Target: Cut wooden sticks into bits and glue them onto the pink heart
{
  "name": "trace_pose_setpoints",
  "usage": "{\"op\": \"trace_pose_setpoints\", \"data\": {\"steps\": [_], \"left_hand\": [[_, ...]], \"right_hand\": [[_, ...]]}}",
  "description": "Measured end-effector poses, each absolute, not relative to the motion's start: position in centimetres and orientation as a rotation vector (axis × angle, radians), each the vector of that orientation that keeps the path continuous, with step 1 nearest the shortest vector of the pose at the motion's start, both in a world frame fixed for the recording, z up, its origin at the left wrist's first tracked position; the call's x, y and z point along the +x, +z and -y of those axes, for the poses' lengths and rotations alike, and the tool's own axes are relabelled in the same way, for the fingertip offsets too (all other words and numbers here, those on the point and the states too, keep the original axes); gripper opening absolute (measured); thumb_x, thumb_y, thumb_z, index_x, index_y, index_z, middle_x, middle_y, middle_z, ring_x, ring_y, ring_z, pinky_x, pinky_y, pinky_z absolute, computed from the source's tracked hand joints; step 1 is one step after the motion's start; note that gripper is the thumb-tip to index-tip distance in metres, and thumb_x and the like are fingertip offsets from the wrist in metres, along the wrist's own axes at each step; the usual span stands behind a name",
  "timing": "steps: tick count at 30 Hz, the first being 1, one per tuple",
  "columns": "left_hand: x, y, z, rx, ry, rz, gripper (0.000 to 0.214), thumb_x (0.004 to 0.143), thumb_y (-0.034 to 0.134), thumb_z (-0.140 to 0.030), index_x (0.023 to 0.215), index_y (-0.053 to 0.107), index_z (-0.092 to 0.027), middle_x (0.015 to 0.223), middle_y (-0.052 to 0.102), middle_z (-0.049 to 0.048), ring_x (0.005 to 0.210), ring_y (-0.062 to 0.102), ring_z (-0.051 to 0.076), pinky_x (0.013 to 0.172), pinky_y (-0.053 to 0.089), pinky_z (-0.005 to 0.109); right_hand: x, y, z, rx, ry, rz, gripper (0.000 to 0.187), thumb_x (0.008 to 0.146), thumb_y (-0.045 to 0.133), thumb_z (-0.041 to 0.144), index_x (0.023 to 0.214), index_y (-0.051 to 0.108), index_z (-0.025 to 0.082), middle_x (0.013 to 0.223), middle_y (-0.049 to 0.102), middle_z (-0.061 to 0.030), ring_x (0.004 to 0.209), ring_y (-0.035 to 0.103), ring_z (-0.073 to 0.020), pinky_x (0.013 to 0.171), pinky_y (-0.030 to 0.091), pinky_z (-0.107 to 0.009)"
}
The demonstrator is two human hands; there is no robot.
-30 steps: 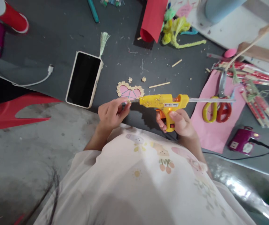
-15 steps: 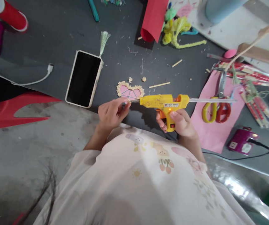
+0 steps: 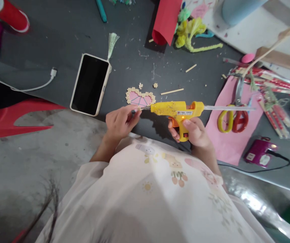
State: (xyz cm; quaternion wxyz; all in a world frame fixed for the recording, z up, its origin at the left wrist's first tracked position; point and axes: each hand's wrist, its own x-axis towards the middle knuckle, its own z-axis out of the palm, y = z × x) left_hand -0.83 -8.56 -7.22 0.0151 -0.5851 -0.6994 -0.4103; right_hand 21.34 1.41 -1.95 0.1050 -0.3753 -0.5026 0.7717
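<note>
My right hand [image 3: 193, 132] grips the handle of a yellow glue gun [image 3: 176, 109] with an orange trigger; a clear glue stick [image 3: 228, 108] juts from its back. The nozzle points left at my left hand [image 3: 121, 121], whose fingers are pinched on a tiny pale piece that I cannot make out. Just beyond the nozzle a pink heart-shaped piece [image 3: 140, 98] edged with small cream flowers lies on the dark table [image 3: 59, 37]. Two loose cream flowers [image 3: 155, 85] lie behind it.
A phone [image 3: 90, 84] lies left of the heart, with a white cable [image 3: 33, 88] nearby. Scissors [image 3: 233, 114] rest on pink paper [image 3: 232, 145] to the right, near a purple charger [image 3: 260, 156]. Rolled red paper [image 3: 165, 20], yellow-green pipe cleaners [image 3: 193, 33] and wooden sticks [image 3: 172, 91] lie further back.
</note>
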Motion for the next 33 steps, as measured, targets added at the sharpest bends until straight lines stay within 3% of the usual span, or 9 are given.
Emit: {"op": "trace_pose_setpoints", "data": {"steps": [9,25,33], "left_hand": [[-0.1,-7.2,9.2,-1.599,-1.212,2.418,0.022,0.083,0.062,-0.043,0.088,0.065,-0.021,0.053,0.050,-0.0058,0.048,0.048,0.007,0.051,0.039,0.020],[0.6,-8.4,8.6,-1.358,-1.017,2.689,0.027,0.082,0.061,-0.048,0.080,0.062,-0.021,0.056,0.054,-0.0024,0.056,0.053,0.012,0.055,0.035,0.026],[0.8,-8.0,8.3,-1.289,-0.716,2.989,0.030,0.086,0.053,-0.049,0.090,0.063,-0.021,0.067,0.062,0.0021,0.072,0.060,0.016,0.063,0.039,0.027]], "right_hand": [[21.4,-2.0,-1.7,-1.138,2.223,1.506,0.035,0.084,0.054,0.053,0.085,0.064,0.020,0.060,0.056,-0.0011,0.046,0.047,-0.0115,0.038,0.038,-0.024],[21.4,-2.4,-2.5,-1.083,2.310,1.502,0.029,0.090,0.048,0.042,0.091,0.064,0.017,0.065,0.056,-0.0010,0.051,0.050,-0.0102,0.042,0.038,-0.023],[21.3,-3.1,-2.9,-1.054,2.289,1.518,0.031,0.088,0.050,0.044,0.091,0.063,0.016,0.063,0.057,-0.0001,0.048,0.049,-0.0102,0.040,0.038,-0.022]]}}
